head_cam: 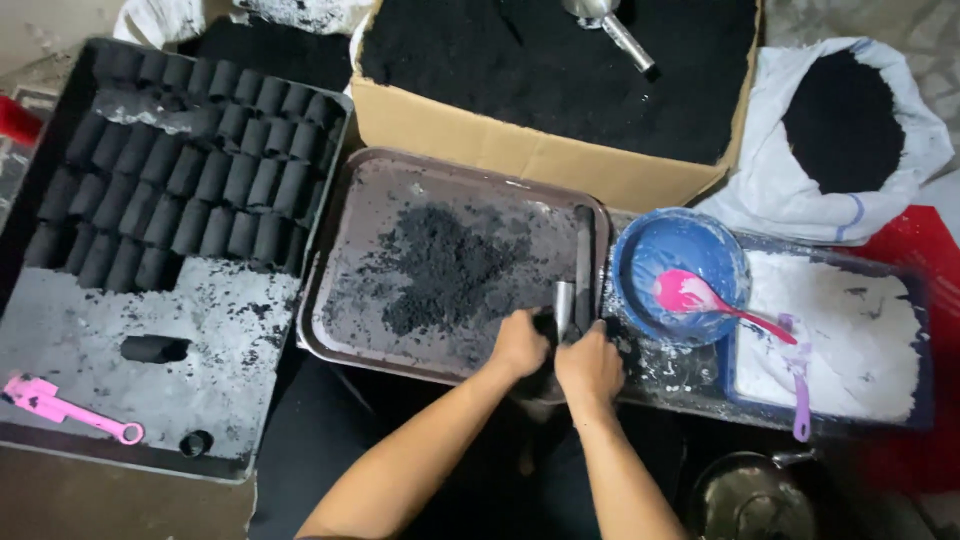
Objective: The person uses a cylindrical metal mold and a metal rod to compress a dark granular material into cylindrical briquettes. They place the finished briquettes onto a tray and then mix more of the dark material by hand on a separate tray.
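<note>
Charcoal powder [445, 265] lies in a loose, gritty heap on the brown tray [345, 330] in front of you, and both your hands meet at the tray's near right corner. Your left hand [520, 345] is curled against the foot of a dark tube mould [583, 262] that lies along the tray's right rim; whether it truly grips the mould you cannot tell from here. Your right hand [590, 365] is closed round a short metal cylinder [563, 310] just beside the mould. This looks like the pressing step, with powder being packed into the mould; a next move would call for a firm, straight push and a steady hold at the base. To your left, a black tray [150, 360] carries rows of finished briquettes [185, 165], matte and cylindrical, one lone piece [155, 348] apart from them, and a pink tool [65, 408]. On your right stand a blue bowl [640, 250] with a pink spoon [700, 298] and a tray of white powder [850, 330]. Beyond is a cardboard box [520, 150] of black dust.
</note>
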